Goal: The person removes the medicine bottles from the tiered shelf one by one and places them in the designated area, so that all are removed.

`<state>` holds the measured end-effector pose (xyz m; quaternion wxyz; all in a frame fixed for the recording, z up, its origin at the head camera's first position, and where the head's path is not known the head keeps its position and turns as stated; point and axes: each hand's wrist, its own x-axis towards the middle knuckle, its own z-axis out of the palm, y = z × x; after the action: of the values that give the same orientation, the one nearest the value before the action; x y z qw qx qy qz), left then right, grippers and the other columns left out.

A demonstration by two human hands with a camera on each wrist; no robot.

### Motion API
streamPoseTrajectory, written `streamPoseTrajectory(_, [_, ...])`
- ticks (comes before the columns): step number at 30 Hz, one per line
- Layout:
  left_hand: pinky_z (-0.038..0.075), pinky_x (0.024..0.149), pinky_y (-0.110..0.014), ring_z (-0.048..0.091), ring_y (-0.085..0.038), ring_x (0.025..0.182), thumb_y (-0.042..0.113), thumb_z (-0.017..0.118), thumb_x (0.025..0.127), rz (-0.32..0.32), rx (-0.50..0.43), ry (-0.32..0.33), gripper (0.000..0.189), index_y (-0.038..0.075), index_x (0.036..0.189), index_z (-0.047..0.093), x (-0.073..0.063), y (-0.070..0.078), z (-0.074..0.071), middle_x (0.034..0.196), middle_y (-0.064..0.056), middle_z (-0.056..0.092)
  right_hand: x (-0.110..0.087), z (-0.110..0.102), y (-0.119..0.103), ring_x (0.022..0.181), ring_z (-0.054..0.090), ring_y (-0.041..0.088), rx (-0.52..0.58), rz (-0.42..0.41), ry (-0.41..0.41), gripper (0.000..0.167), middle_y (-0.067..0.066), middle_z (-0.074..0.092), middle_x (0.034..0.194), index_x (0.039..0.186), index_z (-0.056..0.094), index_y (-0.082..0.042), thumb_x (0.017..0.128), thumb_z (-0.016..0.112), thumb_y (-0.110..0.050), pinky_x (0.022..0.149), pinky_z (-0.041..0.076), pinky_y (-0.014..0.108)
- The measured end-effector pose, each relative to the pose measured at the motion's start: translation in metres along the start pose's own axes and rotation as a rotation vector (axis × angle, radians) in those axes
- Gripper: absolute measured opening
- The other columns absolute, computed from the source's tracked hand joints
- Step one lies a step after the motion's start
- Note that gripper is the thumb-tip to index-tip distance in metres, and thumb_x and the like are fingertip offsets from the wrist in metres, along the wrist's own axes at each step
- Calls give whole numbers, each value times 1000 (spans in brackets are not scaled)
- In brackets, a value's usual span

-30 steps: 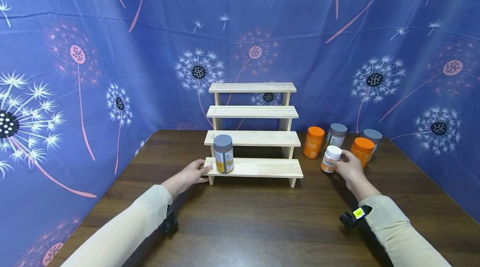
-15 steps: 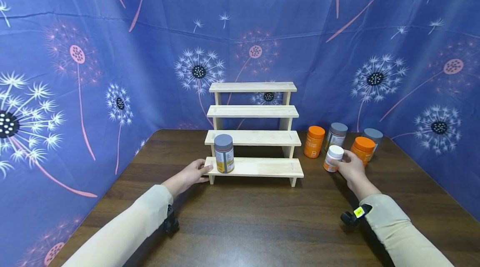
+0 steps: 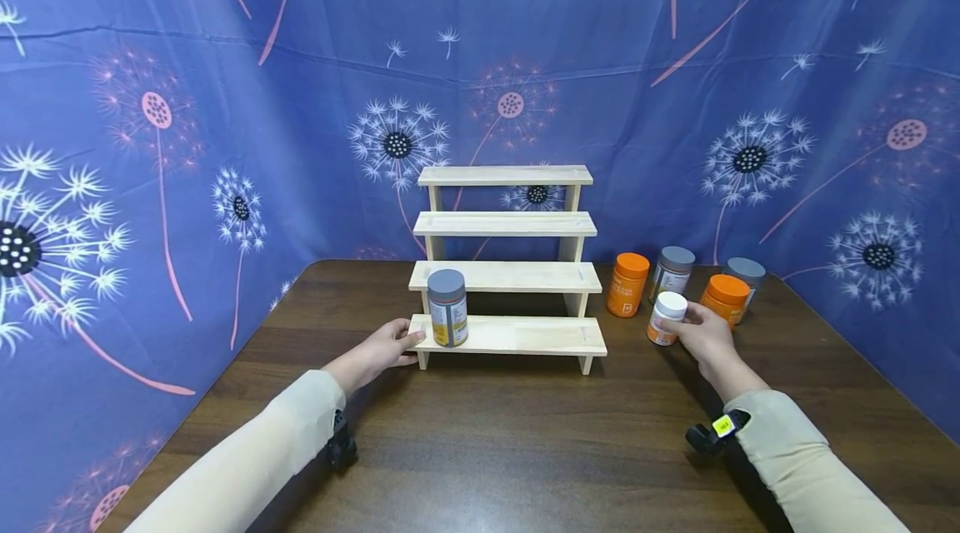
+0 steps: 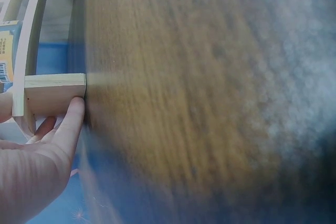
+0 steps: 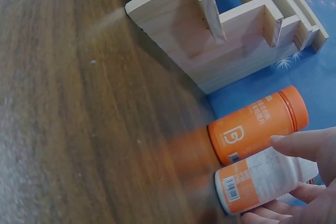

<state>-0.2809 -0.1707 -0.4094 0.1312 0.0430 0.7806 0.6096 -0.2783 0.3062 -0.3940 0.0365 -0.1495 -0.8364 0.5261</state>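
Observation:
In the head view my left hand (image 3: 386, 344) grips the left end of the lowest step of a pale wooden four-step shelf (image 3: 536, 335). The left wrist view has its fingers (image 4: 67, 129) under that step, one against the side support. A grey-capped jar (image 3: 449, 318) with a yellow-and-white label stands upright on this step, near the thumb. Over at the right, my right hand (image 3: 707, 339) holds a small white bottle (image 5: 257, 178) with a white cap and orange label, thumb on one side and fingers on the other. The bottle is upright, its base at the tabletop.
Close behind the bottle stands an orange jar (image 3: 627, 286), with a grey-capped jar (image 3: 672, 273) beside it. Another orange jar (image 3: 725, 300) and a second grey-capped jar (image 3: 746, 273) are behind my right hand. A blue dandelion-print cloth (image 3: 480, 33) hangs around the brown table (image 3: 487, 450).
The white bottle, in my right hand, has shifted slightly right over the first half second and then stays put. My right wrist has drifted a little right. The left hand has stayed still.

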Motion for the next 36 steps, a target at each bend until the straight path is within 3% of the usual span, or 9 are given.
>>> streamPoseTrajectory(13, [53, 99, -44, 59, -16, 94, 10, 47, 102, -8, -8, 10, 32, -12, 126, 42, 0, 1, 1, 109, -17, 57, -2, -7, -14, 139, 30, 44, 35, -12, 15, 81, 28, 26, 154, 153, 21, -5, 93, 63, -38, 115, 30, 58])
streamPoseTrajectory(27, [51, 102, -45, 59, -19, 101, 12, 44, 103, -20, 13, 4, 35, -11, 129, 39, -2, 0, 0, 116, -21, 56, -5, -14, -26, 138, 32, 43, 49, -68, 26, 77, 27, 30, 153, 152, 25, -4, 94, 62, -38, 114, 34, 56])
streamPoseTrajectory(36, [51, 101, -46, 59, -18, 98, 10, 44, 103, -7, -1, -1, 35, -13, 128, 39, -3, 0, 0, 115, -21, 56, -10, -17, -35, 138, 34, 38, 40, -126, 42, 77, 22, 35, 152, 152, 27, -4, 93, 63, -39, 115, 34, 53])
